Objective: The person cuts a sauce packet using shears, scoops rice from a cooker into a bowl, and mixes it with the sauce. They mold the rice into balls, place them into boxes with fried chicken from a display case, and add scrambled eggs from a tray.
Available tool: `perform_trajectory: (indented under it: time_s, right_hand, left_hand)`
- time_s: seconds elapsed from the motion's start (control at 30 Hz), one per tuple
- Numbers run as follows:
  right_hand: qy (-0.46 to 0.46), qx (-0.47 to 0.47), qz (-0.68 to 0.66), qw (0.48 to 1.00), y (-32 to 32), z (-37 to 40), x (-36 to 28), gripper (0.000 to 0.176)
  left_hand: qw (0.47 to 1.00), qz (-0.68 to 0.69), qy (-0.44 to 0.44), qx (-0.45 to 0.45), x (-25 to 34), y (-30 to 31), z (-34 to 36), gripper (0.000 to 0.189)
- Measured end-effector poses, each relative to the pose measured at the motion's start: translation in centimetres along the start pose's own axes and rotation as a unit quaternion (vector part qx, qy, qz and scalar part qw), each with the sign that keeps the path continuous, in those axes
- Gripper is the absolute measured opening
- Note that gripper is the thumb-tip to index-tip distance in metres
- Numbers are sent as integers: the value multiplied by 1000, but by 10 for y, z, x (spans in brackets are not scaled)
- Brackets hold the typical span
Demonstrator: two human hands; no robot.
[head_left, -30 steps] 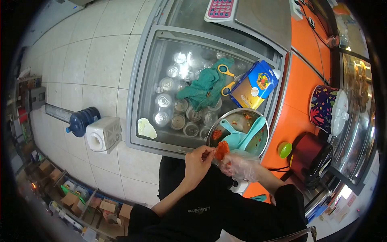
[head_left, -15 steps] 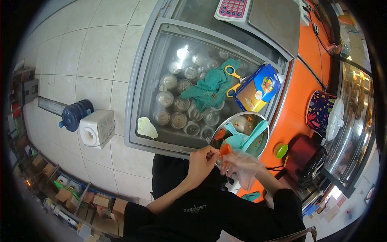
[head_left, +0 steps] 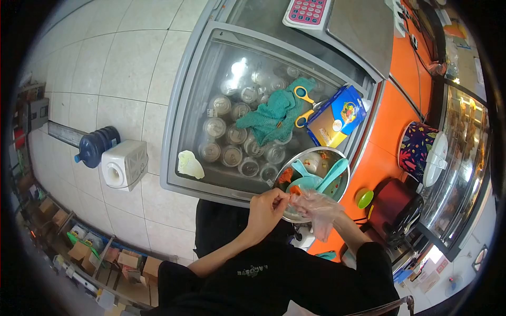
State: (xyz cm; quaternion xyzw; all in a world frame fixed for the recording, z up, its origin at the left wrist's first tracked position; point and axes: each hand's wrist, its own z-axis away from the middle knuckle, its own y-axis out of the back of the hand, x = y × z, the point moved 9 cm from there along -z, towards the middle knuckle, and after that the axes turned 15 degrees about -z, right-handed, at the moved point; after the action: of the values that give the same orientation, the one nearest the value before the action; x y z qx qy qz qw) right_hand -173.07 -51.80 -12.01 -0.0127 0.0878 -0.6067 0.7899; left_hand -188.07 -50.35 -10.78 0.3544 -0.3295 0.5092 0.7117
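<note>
My left hand (head_left: 268,211) is bare, its fingers pinched together by the near rim of a metal bowl (head_left: 345,185); whatever it pinches is too small to make out. Close against it, my right hand (head_left: 315,206) wears a clear plastic glove. Its curled fingers grip an orange-red piece of food (head_left: 296,190), partly covered by the glove. Inside the bowl lie a turquoise ladle (head_left: 311,182) with a long handle, another orange-red piece (head_left: 286,175) and a whitish lump (head_left: 314,163).
The bowl stands at the edge of a glass-topped freezer (head_left: 211,181) full of cans. On the glass lie a green cloth (head_left: 274,117), yellow-handled scissors (head_left: 301,108) and a blue-and-yellow box (head_left: 337,117). An orange counter (head_left: 379,137) holds a patterned pot (head_left: 419,149) and a green cup (head_left: 363,198).
The gloved right hand has turned and covers more of the orange-red piece, which sat more exposed between both hands before. The left hand keeps its pinch. The view has shifted slightly.
</note>
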Motion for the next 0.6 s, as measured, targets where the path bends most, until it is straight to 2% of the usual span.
perform_trajectory:
  time_s: [0.03,0.1,0.17,0.23,0.27,0.3,0.33,0.43,0.5,0.6]
  right_hand:
    - [10,21,-10,1000,5,-6,6,43]
    - [72,29,127,989,8,-8,7,46]
    - [86,39,179,979,11,-8,6,41]
    - [54,51,148,986,13,-3,0,31]
    - [157,75,253,952,18,-6,-8,31]
    - [257,97,351,895,24,-13,-6,30]
    - [352,115,443,816,12,-5,-20,30]
    - [258,188,350,881,6,14,-38,31]
    - [239,250,350,871,5,21,-38,32]
    - [217,339,346,847,0,35,-28,34]
  left_hand:
    - [1000,-12,-6,6,2,0,2,6]
    - [999,-36,-16,18,5,-1,8,6]
    - [997,-68,-32,26,7,-2,10,6]
    - [995,-81,-50,32,7,-5,12,7]
    - [995,-80,-59,33,6,-8,15,7]
    - [994,-79,-68,36,5,-10,17,7]
    - [990,-97,-90,40,8,-12,17,7]
    - [973,-155,-163,57,15,-15,23,7]
    - [949,-202,-230,77,15,-15,26,8]
    - [939,-213,-252,93,7,-9,23,8]
